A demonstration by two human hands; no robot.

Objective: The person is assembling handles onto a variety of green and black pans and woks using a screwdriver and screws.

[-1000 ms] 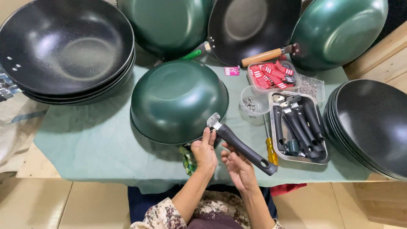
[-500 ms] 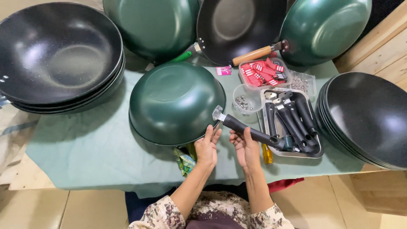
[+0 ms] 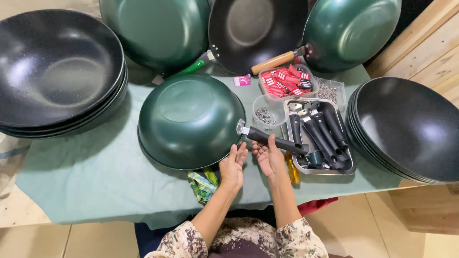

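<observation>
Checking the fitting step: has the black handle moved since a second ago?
Yes. The black handle swung flatter and closer to the upturned green wok, its far end now by the steel tray.

Right hand [image 3: 268, 157] grips a black handle [image 3: 272, 139] against the upturned green wok [image 3: 191, 122]; left hand [image 3: 233, 166] touches its rim.
</observation>
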